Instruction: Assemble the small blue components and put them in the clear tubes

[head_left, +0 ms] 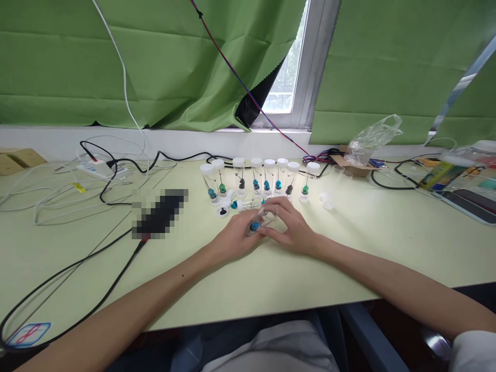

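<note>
My left hand (pixel 237 233) and right hand (pixel 297 230) grip the clear tube (pixel 264 217), so I should gently keep its blue piece (pixel 254 226) steady.

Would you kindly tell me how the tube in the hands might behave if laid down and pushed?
The tube would probably roll readily, given its round wall. Its smooth look suggests a slippery surface. The blue piece inside one end might make it roll unevenly.

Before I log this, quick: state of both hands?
Left hand: closed around the clear tube.
Right hand: curled at the same tube; grip cannot be told.
</note>
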### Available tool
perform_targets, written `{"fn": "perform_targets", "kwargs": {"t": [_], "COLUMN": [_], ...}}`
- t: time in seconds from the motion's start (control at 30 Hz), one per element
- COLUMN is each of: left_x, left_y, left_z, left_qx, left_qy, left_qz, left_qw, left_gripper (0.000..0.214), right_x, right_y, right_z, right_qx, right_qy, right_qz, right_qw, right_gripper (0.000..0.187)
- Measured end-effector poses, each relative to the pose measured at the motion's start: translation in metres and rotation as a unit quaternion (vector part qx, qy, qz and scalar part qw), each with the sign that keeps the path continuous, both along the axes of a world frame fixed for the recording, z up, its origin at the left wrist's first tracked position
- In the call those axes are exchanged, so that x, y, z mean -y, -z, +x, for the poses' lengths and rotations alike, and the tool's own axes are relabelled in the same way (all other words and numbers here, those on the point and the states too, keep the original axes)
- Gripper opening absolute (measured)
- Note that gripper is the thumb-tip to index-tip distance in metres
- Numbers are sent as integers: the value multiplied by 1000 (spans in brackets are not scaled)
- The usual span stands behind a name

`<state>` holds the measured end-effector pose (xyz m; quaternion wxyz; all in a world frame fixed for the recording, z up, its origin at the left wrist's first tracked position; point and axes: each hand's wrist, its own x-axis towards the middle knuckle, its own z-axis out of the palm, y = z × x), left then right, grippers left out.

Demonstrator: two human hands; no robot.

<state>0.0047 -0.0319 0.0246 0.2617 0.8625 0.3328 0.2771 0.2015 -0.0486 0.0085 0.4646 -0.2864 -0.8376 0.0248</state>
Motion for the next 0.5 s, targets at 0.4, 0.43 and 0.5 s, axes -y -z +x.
{"fn": "perform_targets", "kwargs": {"t": [0.4,0.43,0.5], "left_x": [4,3,-1], "left_y": [1,2,4], "left_z": [-1,-2,-5], "left_qx": [26,24,31], "left_qy": [16,9,4], "left_qz": [27,47,110], "left_qw": [999,999,993], "left_gripper": [50,52,51], "right_x": [0,-1,-3], "right_y": [6,7,9], "right_z": [-3,-2,-1], "right_qx": [-71,-84,-105], "right_qy": [53,68,89], "right_qz": [-2,-1,-1], "right_qw": [996,994,990], "right_gripper": [26,24,23]}}
